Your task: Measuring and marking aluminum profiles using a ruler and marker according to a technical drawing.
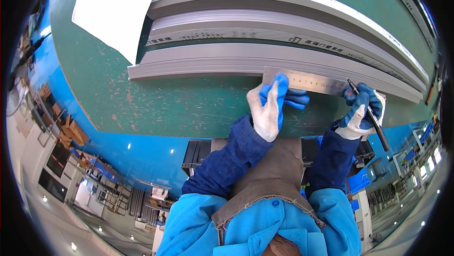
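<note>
A steel ruler [316, 83] lies along the near edge of the closest grey metal profile [203, 59]. My left hand [272, 102], in a white glove with blue-coated fingers, pinches the ruler near its left end, thumb on top. In a matching glove, my right hand [364, 111] grips a black marker pen [377, 130], its tip pointing up and away over the ruler's right part. The right fingers are bent close to the ruler's right end; whether they also press on it I cannot tell.
Two more long profiles [227, 19] lie behind the nearest one on the scratched green table [189, 104]. A white paper sheet [113, 10] overlaps their left ends. Another long strip [409, 0] lies at the far right. Cardboard boxes [73, 130] stand on the blue floor at left.
</note>
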`<state>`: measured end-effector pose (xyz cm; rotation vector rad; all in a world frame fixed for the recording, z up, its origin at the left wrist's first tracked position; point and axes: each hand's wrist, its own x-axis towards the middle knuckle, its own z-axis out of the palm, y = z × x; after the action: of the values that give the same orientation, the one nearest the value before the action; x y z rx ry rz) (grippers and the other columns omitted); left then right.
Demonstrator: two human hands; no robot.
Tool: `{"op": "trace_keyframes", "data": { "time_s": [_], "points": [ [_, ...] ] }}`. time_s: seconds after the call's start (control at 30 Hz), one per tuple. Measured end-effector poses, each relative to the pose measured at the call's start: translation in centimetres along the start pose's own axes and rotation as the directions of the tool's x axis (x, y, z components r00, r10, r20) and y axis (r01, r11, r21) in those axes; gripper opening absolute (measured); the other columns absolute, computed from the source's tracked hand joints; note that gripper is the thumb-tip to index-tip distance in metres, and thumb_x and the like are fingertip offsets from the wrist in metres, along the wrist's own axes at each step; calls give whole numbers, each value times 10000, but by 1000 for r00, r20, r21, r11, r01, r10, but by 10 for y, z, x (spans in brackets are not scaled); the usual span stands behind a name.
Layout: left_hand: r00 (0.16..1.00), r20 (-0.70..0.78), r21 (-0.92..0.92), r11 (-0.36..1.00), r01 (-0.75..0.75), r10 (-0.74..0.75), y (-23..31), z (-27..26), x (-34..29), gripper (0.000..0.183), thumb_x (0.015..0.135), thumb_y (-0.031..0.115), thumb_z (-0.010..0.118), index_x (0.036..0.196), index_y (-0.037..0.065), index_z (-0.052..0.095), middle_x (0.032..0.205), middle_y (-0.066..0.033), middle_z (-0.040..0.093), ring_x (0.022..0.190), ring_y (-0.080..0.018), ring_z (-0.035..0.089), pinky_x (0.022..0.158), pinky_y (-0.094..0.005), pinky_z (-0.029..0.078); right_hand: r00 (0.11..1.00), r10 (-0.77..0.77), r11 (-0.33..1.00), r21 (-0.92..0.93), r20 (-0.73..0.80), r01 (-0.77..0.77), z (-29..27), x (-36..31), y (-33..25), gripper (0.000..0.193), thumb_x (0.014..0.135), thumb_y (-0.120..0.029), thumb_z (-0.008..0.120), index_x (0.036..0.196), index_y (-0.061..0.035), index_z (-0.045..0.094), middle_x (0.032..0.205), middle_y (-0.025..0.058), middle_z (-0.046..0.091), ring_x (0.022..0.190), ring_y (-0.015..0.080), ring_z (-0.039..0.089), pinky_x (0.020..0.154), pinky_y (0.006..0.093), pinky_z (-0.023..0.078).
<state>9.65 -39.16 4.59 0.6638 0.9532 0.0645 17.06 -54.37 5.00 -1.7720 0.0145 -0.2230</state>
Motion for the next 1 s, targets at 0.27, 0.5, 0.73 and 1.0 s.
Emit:
{"op": "trace_keyframes", "data": {
  "time_s": [0.27, 0.5, 0.73, 1.0],
  "points": [
    [950, -259, 192, 973, -128, 176, -11, 25, -1, 352, 912, 237, 537, 730, -64, 558, 635, -194, 639, 458, -242, 611, 494, -289, 518, 985, 80, 988, 119, 154, -98, -16, 11, 14, 82, 798, 21, 598, 864, 31, 550, 812, 188, 635, 534, 182, 582, 517, 250, 497],
    [948, -261, 187, 973, -135, 182, -12, 26, 0, 344, 910, 254, 543, 798, -71, 561, 625, -201, 630, 440, -262, 608, 446, -295, 506, 986, 84, 984, 143, 145, -105, -12, 13, 11, 137, 788, 12, 634, 889, 26, 542, 834, 181, 642, 554, 183, 591, 543, 248, 512],
    [956, -215, 141, 975, -174, 201, -16, 24, 0, 327, 915, 245, 570, 878, -72, 499, 656, -206, 628, 482, -271, 625, 480, -315, 535, 969, 68, 997, -63, 239, -55, -17, 19, 10, 40, 734, 8, 636, 755, 21, 603, 799, 133, 664, 538, 168, 581, 537, 256, 488],
    [924, -216, 334, 913, -235, 317, -17, 28, 3, 377, 930, 290, 533, 790, -57, 574, 620, -180, 636, 437, -257, 609, 473, -301, 536, 991, 25, 977, 205, 134, -52, -5, 12, 19, 122, 774, 22, 611, 892, 50, 596, 744, 150, 624, 516, 164, 571, 496, 236, 474]
  ]
}}
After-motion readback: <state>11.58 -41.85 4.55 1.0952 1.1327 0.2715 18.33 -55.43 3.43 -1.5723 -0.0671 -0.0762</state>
